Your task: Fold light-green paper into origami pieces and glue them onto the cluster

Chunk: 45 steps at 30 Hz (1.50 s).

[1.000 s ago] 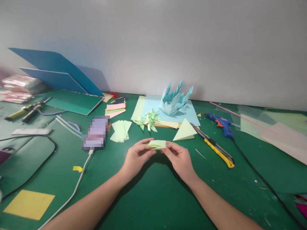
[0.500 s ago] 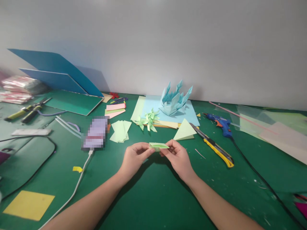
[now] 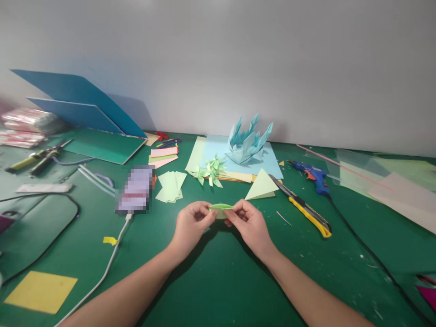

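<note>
A small folded strip of light green paper (image 3: 220,209) is pinched between both hands just above the green table mat (image 3: 218,281). My left hand (image 3: 191,224) grips its left end with closed fingers. My right hand (image 3: 248,222) grips the right end, fingers curled round it. Most of the paper is hidden by my fingertips. A light green paper triangle (image 3: 262,185) lies just beyond my right hand. A stack of light green paper pieces (image 3: 170,186) lies beyond my left hand.
A yellow utility knife (image 3: 304,211) and a blue glue gun (image 3: 313,175) with a black cord lie to the right. A blue origami figure (image 3: 248,138) stands on coloured sheets at the back, small green origami flowers (image 3: 210,170) beside it. A phone (image 3: 136,188) on a white cable lies left.
My hands have drawn closer together and the paper strip between them looks narrower and more folded. Everything else on the table is unmoved.
</note>
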{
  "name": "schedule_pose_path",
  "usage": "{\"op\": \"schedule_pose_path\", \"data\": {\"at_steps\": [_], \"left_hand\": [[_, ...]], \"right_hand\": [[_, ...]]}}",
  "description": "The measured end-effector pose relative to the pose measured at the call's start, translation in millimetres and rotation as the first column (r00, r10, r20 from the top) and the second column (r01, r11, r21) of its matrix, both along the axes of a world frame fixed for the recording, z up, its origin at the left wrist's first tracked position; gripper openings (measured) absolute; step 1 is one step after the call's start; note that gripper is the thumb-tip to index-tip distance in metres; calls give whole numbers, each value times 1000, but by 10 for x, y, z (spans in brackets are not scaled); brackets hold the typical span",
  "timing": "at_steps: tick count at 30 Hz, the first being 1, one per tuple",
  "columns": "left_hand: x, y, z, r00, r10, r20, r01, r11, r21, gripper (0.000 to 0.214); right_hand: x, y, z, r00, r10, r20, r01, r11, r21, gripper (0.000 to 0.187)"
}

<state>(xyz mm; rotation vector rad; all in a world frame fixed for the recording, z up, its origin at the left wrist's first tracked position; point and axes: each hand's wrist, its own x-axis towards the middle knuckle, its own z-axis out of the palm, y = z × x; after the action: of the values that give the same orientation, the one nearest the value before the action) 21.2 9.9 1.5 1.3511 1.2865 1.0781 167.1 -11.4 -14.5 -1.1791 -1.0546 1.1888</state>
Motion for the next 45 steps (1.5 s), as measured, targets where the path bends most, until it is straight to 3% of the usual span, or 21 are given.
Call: {"op": "schedule_pose_path", "data": {"at_steps": [12,19,31,41,45], "left_hand": [[6,1,-3,991,7,136,5,996,-92,27],[17,11,18,952,-17,306,67,986,-155,34],[-4,2,32,968,-67,241,110,979,-171,19],[-2,-21,135,926,-278,257,333,920,-206,19],[15,-29,139,921,-289,261,342,920,-188,17]], "right_hand": [[-8,4,-51,999,15,-41,-15,1000,-4,38],[6,19,-16,997,24,-72,-30,996,-78,42],[14,1,-21,997,60,-39,-62,997,-45,33],[14,-32,32,985,166,-54,-167,986,-22,36],[11,-32,26,981,193,-38,-194,981,-25,37]]}}
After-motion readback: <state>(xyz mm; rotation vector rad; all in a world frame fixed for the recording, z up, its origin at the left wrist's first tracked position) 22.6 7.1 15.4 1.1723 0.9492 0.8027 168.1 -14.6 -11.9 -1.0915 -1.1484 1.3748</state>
